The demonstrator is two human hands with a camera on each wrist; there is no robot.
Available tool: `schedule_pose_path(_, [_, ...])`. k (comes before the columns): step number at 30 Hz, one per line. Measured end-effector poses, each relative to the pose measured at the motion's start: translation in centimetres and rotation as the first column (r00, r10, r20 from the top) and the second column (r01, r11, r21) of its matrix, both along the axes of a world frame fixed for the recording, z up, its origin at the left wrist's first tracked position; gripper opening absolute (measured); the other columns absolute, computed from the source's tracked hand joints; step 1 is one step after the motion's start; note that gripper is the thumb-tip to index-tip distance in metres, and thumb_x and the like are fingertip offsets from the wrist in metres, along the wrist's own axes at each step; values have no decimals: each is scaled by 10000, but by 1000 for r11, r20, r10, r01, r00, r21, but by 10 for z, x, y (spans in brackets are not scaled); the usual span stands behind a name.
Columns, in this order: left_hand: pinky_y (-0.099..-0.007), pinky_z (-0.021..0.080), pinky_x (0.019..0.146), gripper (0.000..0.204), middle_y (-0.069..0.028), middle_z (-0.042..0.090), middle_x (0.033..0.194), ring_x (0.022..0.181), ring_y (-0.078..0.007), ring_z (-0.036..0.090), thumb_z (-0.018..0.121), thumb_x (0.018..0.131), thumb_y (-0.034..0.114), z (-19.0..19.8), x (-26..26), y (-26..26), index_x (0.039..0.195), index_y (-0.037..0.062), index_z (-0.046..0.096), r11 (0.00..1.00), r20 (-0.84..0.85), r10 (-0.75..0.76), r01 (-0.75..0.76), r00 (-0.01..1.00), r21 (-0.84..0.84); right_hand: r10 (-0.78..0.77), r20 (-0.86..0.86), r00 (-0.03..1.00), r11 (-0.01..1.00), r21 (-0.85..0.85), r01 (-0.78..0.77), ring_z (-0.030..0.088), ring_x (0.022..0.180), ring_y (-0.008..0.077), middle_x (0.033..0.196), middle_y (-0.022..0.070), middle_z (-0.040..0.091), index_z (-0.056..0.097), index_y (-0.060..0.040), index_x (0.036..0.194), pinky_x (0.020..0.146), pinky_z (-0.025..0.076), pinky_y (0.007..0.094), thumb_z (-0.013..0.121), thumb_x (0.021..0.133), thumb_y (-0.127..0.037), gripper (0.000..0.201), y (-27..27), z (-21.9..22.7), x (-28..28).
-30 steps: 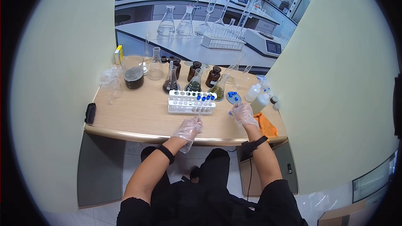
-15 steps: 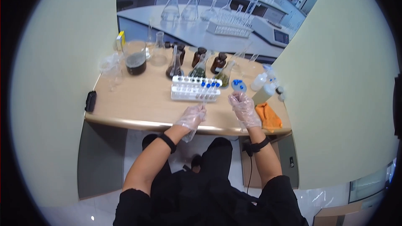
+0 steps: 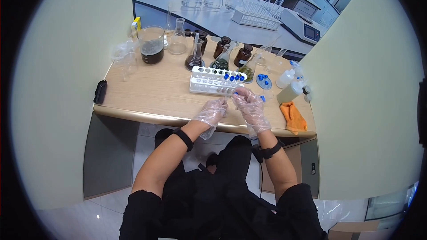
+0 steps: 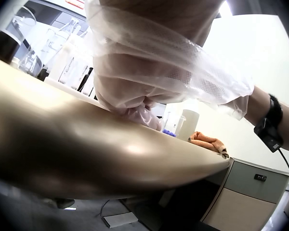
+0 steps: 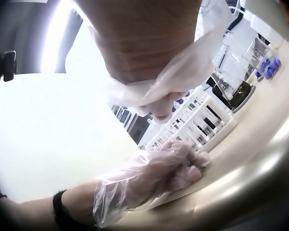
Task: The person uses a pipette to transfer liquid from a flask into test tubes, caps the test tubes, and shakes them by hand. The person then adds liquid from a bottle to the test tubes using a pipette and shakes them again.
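Note:
My gloved left hand (image 3: 212,111) is curled in front of the rack, gripping a clear test tube whose top stands between the two hands. My gloved right hand (image 3: 250,106) has come in close beside it, thumb and fingers pinching a small blue stopper (image 3: 235,93) at the tube's mouth. Just behind them stands the white test tube rack (image 3: 202,86), with several blue-stoppered tubes (image 3: 232,78) at its right end. In the right wrist view the left hand (image 5: 154,168) lies low before the rack (image 5: 216,130); the glove hides most of the tube.
Flasks of dark and green liquid (image 3: 221,63) and brown bottles (image 3: 243,54) stand behind the rack. More blue stoppers lie on a round dish (image 3: 263,82). Plastic bottles (image 3: 290,92) and an orange cloth (image 3: 293,118) are at right, a large beaker (image 3: 151,49) at left.
The right hand has moved left from beside the cloth to the left hand, bringing the blue stopper to the tube. The left hand keeps its grip. The head view has shifted.

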State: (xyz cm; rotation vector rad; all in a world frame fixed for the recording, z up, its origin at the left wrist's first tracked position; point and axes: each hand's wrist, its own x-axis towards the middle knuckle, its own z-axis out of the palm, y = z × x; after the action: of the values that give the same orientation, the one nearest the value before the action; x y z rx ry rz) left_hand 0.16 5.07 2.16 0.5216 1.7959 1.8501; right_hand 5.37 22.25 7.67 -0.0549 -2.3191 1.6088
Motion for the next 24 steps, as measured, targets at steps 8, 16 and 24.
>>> schedule_pose_path(8, [-295,582,792,171,-23,626,935,815,-105,646,569,1081,154,-5,-2,2,1107,-1,636,999,-36,-12,10,999,-48,-14,77,997,1000,23,13,594,673,41,911,-2,751,782,-14,1185,598,493,229,789,967,-136,250,-7,-6,-12])
schedule_pose_path(16, [-288,537,768,199,-44,670,934,832,-113,640,592,1063,179,-10,-6,-1,1164,27,671,993,-130,-37,22,991,-112,57,-36,998,974,219,-48,589,678,49,886,5,752,756,-2,1253,620,494,240,752,980,-139,305,-15,7,-1])
schedule_pose_path(24, [-380,519,837,325,-185,734,981,906,-257,680,645,1012,268,0,-3,-6,1208,9,675,976,-282,-35,-28,959,-218,207,-116,971,919,363,-153,714,910,193,1091,219,761,655,-9,1390,833,558,316,666,944,-88,453,-17,11,8])
